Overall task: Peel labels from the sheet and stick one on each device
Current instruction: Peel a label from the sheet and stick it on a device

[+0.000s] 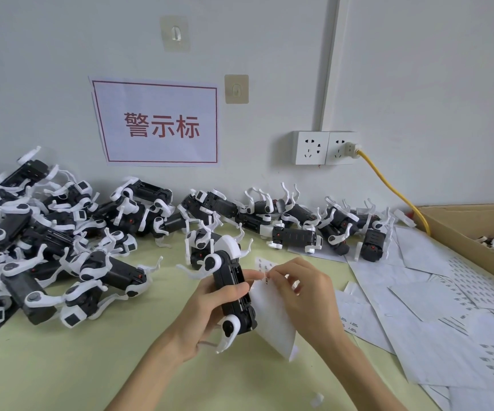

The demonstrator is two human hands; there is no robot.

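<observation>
My left hand (210, 310) grips a black device with white arms (230, 289), held upright above the yellow-green table (91, 360). Beside the device, the same hand's fingertips also pinch a white label sheet (272, 318). My right hand (305, 289) pinches a small label (266, 275) at the sheet's top edge, close to the device's side. A small strip of labels (265, 265) lies on the table just behind my fingers.
Many black-and-white devices are piled at the left (32, 247) and along the wall (284, 221). Used label sheets (447, 321) cover the table at the right. A cardboard box (477, 229) stands at far right, and a yellow cable (394, 191) runs from the wall socket.
</observation>
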